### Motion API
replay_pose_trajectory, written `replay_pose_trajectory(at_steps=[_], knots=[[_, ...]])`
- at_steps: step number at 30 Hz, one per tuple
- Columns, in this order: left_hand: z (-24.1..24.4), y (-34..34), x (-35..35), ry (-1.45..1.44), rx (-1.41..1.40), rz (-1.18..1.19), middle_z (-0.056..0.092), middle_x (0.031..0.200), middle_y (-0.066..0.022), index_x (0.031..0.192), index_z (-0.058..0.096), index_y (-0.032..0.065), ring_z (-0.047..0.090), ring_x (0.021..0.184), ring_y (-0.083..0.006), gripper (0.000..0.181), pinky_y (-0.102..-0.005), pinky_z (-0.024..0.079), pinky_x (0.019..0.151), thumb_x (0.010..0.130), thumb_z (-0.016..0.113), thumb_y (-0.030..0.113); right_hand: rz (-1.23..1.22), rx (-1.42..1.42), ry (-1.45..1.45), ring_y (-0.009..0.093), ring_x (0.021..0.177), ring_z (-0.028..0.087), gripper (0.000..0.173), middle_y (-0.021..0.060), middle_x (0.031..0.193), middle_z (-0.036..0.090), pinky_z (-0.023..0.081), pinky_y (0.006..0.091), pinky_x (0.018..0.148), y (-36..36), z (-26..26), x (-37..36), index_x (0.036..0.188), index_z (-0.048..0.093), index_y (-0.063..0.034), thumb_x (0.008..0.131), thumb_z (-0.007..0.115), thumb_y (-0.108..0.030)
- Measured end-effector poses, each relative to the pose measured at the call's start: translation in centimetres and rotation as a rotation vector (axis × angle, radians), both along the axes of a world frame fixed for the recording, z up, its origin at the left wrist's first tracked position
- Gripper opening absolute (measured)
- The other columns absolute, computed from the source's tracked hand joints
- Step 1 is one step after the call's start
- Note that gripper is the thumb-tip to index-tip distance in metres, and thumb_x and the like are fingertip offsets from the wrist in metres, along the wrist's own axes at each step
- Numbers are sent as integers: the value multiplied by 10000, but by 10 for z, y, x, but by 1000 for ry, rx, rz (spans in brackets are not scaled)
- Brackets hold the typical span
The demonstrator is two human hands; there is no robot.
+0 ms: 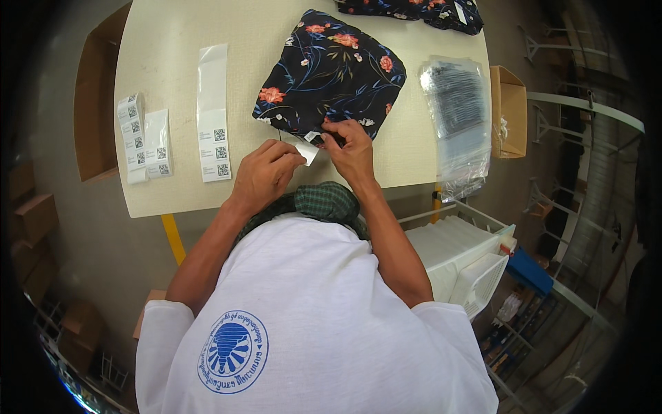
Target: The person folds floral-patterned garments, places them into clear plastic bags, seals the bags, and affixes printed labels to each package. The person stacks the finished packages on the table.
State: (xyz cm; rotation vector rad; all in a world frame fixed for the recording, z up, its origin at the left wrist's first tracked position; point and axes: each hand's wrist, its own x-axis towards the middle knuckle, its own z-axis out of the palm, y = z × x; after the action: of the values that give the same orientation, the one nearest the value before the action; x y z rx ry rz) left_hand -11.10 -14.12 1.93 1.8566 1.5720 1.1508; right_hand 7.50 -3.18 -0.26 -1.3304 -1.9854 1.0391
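Observation:
A folded dark garment (336, 77) with a print of orange flowers and blue stems lies on the pale table in front of me. My left hand (267, 168) pinches the left side of a small white tag (307, 153) at the garment's near edge. With thumb and forefinger, my right hand (353, 150) grips that near edge, beside a small white label (312, 136). Left of the garment lies a strip of white stickers (214, 139) bearing printed codes. The fingertips of my left hand are partly hidden.
More sticker strips (158, 147) lie at the table's left. On the right is a stack of clear plastic bags (457, 114), overhanging the near edge. A second floral garment (445, 18) sits at the far right. Cardboard boxes (509, 111) (98, 103) flank the table (165, 67). A white basket (478, 282) stands lower right.

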Motion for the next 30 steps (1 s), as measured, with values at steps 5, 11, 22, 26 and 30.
replay_pose_trajectory(at_steps=[5,11,22,26,30], knots=[[10,0,-1,-50,-22,12,663,926,-67,937,700,63,633,836,-263,167,-364,527,680,802,674,-33,91,151,-50,280,900,624,270,85,949,672,512,371,814,-3,2,1,1005,766,-73,749,707,-10],[40,70,-10,-21,-114,-22,662,909,-114,956,703,48,647,821,-309,129,-380,520,716,859,637,-7,155,218,-149,309,932,605,273,99,1002,652,505,411,839,-3,1,7,982,754,-69,715,715,-31],[-11,189,-11,60,-393,-261,741,889,-147,912,772,75,712,864,-317,206,-395,557,798,793,605,67,-238,-483,167,46,550,416,257,-38,613,556,333,262,496,20,1,-3,818,708,26,918,693,-210],[-10,181,-15,-83,-317,-186,743,916,-154,970,753,45,713,886,-314,191,-378,553,817,836,620,77,-265,-497,157,48,588,471,224,-24,672,598,359,229,527,18,-12,1,819,713,-20,910,713,-225],[-3,160,-32,-255,-140,66,740,963,-138,1042,725,45,708,892,-311,199,-388,552,822,884,628,115,-278,-436,61,54,590,482,246,-13,665,607,368,234,529,18,-8,-4,821,711,10,903,708,-222]])
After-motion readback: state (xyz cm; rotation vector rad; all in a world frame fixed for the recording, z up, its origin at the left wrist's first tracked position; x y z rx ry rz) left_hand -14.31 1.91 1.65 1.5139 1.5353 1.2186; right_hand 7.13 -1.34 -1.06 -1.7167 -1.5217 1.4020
